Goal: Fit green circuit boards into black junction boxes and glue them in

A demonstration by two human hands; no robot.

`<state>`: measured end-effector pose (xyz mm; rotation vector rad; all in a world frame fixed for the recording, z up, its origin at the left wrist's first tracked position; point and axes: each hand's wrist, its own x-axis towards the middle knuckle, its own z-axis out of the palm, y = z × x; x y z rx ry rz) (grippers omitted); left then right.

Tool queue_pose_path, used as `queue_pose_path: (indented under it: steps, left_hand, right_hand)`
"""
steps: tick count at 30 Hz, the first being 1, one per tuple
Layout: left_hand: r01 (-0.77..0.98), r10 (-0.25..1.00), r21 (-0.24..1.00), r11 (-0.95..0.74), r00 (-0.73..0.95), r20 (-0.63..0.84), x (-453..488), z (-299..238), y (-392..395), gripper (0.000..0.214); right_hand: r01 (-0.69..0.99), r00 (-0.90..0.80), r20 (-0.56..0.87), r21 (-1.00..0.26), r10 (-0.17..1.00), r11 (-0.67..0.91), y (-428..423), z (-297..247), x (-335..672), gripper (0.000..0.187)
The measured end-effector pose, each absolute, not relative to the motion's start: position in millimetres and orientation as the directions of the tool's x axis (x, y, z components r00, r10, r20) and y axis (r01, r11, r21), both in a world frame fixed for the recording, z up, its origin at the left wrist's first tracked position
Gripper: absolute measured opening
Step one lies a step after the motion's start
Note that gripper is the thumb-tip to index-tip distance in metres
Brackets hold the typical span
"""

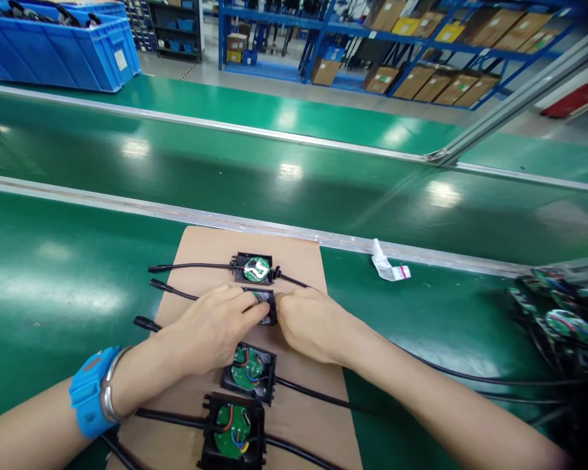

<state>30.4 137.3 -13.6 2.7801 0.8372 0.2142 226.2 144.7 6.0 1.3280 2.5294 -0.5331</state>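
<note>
Four-sided black plastic cases, several in a column, lie open on a cardboard sheet (298, 391). My left hand (215, 326) reaches into the second case from the top (270, 300), thumb and fingertips closed on it and its partly hidden circuit board. Against that case's right side, my right hand (308, 323) is curled into a fist; what it grips is hidden. Above is a case (238, 262) with a round board (257, 268) bearing white material. Below, two cases (269, 391) (210, 450) hold green boards (247, 369) with red and blue wires. Black cables (318, 395) leave the cases.
More boards with cables (563, 320) are heaped at the right. A crumpled white wrapper (389, 264) lies on the green work surface (78, 274). A metal rail (127, 203) crosses behind the cardboard. Beyond are a blue bin (78, 55) and blue shelving with cartons (382, 78).
</note>
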Motion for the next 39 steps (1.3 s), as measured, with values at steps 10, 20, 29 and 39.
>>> queue_pose_path:
  steps: [10, 20, 29, 39]
  left_hand:
    - [0.555, 0.584, 0.26, -0.79, 0.811, 0.043, 34, -14, 137, 0.052]
    - [0.558, 0.568, 0.147, -0.817, 0.822, 0.039, 38, -11, 132, 0.057]
    - [0.553, 0.558, 0.077, -0.829, 0.829, 0.048, 40, -1, 123, 0.048]
    - [0.793, 0.848, 0.316, -0.52, 0.524, 0.082, 1, 0, 190, 0.01]
  right_hand:
    - [0.911, -0.412, -0.117, -0.066, 0.904, 0.407, 127, -4, 233, 0.024]
    - [0.706, -0.475, 0.286, -0.44, 0.832, 0.554, 124, -36, 247, 0.019]
    - [0.651, -0.504, 0.246, -0.521, 0.828, 0.551, 125, -30, 252, 0.017]
    - [0.777, -0.331, 0.175, -0.507, 0.927, 0.373, 159, -19, 258, 0.022]
